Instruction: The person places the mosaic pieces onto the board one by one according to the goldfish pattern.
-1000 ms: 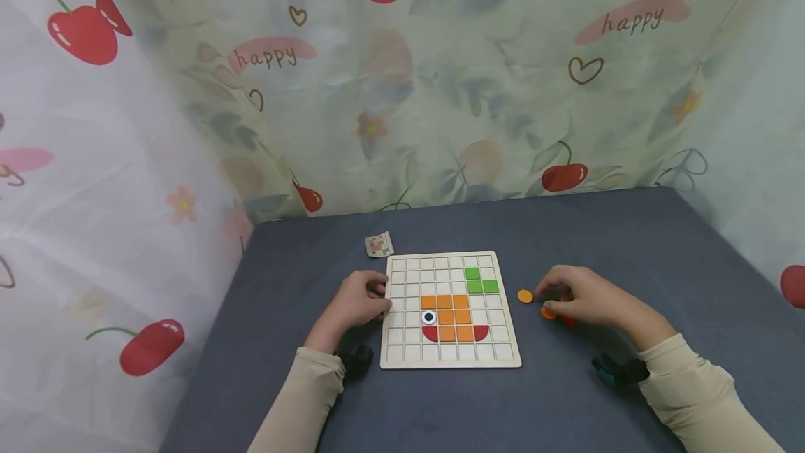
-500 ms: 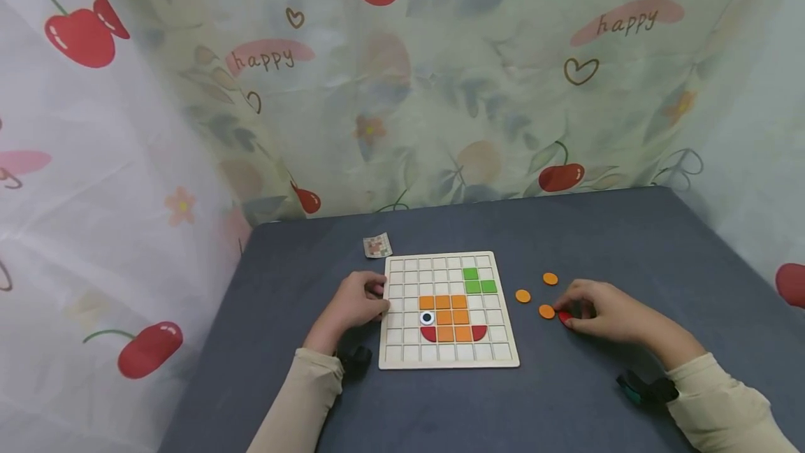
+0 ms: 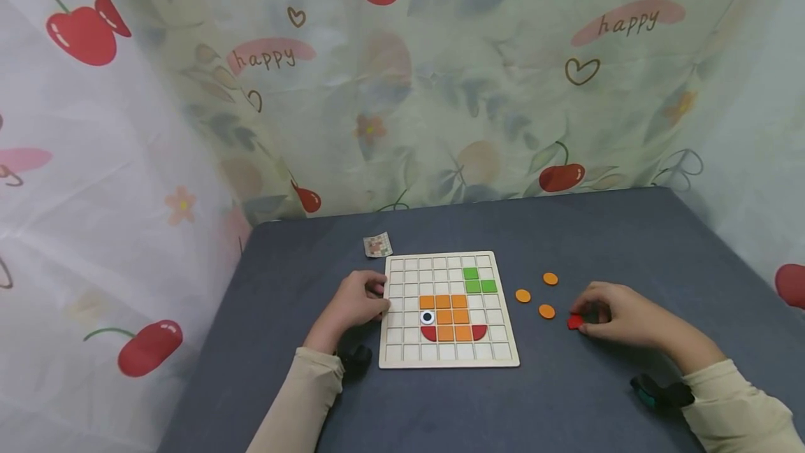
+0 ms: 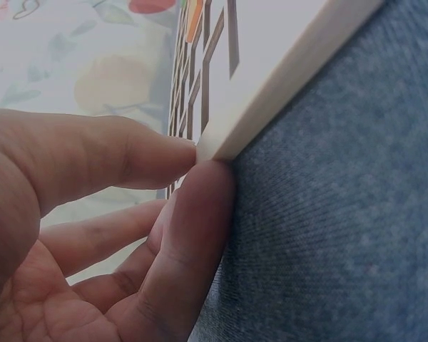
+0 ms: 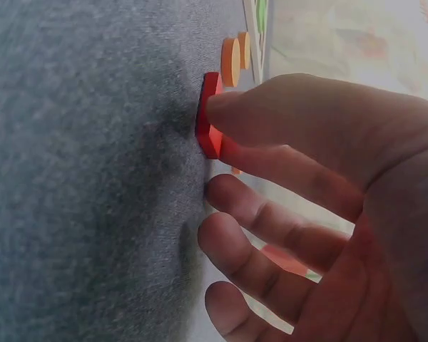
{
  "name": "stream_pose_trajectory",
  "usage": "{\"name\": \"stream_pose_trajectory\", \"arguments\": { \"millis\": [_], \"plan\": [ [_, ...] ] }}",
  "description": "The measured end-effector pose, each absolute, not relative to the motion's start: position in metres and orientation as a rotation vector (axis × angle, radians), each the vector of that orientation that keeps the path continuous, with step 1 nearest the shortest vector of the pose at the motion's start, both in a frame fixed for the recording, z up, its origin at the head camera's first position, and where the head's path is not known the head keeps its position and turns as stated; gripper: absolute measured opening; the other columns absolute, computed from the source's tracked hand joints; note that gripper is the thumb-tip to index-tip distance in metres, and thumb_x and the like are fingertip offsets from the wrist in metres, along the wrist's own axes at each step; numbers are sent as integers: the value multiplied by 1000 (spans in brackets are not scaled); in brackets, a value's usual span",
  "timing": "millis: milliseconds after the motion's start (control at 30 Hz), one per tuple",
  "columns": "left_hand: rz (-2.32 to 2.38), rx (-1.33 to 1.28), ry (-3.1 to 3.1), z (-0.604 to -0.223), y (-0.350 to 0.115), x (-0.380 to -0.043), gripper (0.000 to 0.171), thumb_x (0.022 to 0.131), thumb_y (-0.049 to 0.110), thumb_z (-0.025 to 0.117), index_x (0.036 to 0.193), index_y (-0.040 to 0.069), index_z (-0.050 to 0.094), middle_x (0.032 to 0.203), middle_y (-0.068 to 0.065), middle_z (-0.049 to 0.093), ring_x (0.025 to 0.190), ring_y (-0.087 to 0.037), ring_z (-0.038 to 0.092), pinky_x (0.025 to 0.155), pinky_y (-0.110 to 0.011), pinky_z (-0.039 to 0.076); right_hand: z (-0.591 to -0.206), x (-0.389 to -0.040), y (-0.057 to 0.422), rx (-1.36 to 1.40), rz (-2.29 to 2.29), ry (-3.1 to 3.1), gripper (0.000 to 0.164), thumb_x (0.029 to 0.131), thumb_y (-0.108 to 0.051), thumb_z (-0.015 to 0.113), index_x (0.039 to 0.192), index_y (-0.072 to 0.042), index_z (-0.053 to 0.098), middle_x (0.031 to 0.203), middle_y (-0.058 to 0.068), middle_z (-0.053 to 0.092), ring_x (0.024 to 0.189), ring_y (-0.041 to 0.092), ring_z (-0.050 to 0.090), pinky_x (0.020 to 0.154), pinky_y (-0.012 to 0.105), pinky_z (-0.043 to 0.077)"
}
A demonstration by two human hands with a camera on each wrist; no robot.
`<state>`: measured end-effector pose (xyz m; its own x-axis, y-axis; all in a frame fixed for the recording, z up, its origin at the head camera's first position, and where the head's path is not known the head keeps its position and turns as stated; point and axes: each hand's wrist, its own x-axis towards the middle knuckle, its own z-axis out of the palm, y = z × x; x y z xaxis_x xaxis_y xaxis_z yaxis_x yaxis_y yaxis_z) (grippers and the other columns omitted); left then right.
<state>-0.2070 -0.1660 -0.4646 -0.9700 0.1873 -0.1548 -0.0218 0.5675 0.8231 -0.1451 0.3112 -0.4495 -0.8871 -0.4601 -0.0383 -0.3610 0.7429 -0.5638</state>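
A cream grid board (image 3: 402,355) lies on the dark tabletop, bearing orange squares (image 3: 444,317), green squares (image 3: 473,286), two red rounded pieces (image 3: 480,333) and a white eye disc (image 3: 428,317). At its left edge, the thumb and fingers of my left hand (image 3: 353,303) hold the rim; the left wrist view shows the fingertips right at the board's side (image 4: 232,142). To the right of the board my right hand (image 3: 619,317) pinches a small flat red tile (image 3: 575,322) between thumb and forefinger, close over the cloth. The other fingers stay curled below it in the right wrist view.
Three orange discs (image 3: 547,312) lie between the board and my right hand. A small patterned card (image 3: 377,245) rests behind the board's back left corner. Printed curtains (image 3: 434,103) hang behind the table and at its sides.
My right hand has shifted right, drawing the red tile away from the orange discs, and a third disc has come into view. My left hand stays at the board's edge.
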Motion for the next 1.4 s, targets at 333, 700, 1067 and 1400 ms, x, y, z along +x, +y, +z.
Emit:
{"name": "stream_pose_trajectory", "arguments": {
  "millis": [333,700,1067,1400],
  "plan": [
    [1362,143,2574,-465,-166,-207,50,88,1,76,137,-4,66,108,-17,68,69,-16,70,62,-33,65,-449,-141,312,-616,-841,2774,17,88,-22,86,101,-18,76,97,-5,65,69,0,52,59,22,49],
    [1358,137,2568,-465,-167,-207,51,88,2,76,137,-4,65,110,-17,68,71,-17,70,62,-33,65,-450,-149,296,-656,-889,2850,15,89,-19,85,100,-22,76,93,-8,68,69,1,53,60,22,49],
    [1344,149,2573,-463,-166,-207,51,88,3,76,138,-4,65,111,-17,68,70,-17,71,63,-33,65,-443,-173,255,-687,-956,2823,15,90,-17,84,103,-19,78,96,-5,70,74,7,56,61,23,52],
    [1347,147,2579,-464,-167,-207,50,89,3,77,137,-4,65,109,-16,68,67,-17,70,62,-34,64,-437,-200,204,-743,-975,2787,17,90,-15,83,106,-17,78,94,-4,70,76,14,59,63,24,54]
  ]
}}
